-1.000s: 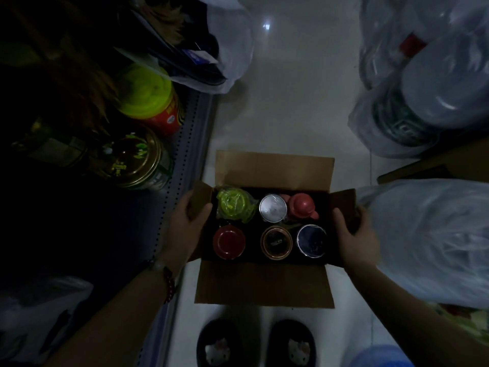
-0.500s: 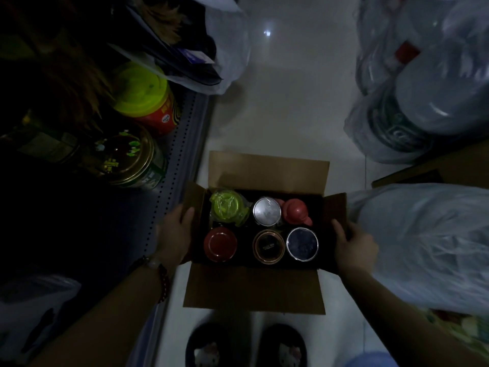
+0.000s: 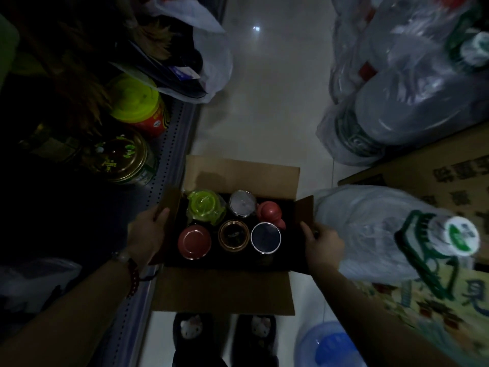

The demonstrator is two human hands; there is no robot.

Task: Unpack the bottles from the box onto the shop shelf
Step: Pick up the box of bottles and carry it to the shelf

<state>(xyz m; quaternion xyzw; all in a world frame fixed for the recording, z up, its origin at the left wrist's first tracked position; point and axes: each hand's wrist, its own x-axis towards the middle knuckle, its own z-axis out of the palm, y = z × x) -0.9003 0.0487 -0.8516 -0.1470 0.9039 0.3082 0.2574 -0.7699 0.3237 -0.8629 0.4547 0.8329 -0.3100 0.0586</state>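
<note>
We hold the box (image 3: 225, 290) on the floor, left hand (image 3: 144, 237) and right hand (image 3: 324, 243) with fingers curled on its side flaps, six upright bottles (image 3: 230, 223) between them, shelf (image 3: 158, 165) at the left.

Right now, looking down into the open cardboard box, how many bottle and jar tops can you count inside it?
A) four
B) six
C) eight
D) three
B: the box shows six tops in two rows of three, with the green lid, silver cap and red spout cap behind, and the red lid, gold-rimmed lid and silver-rimmed dark lid in front.
</note>
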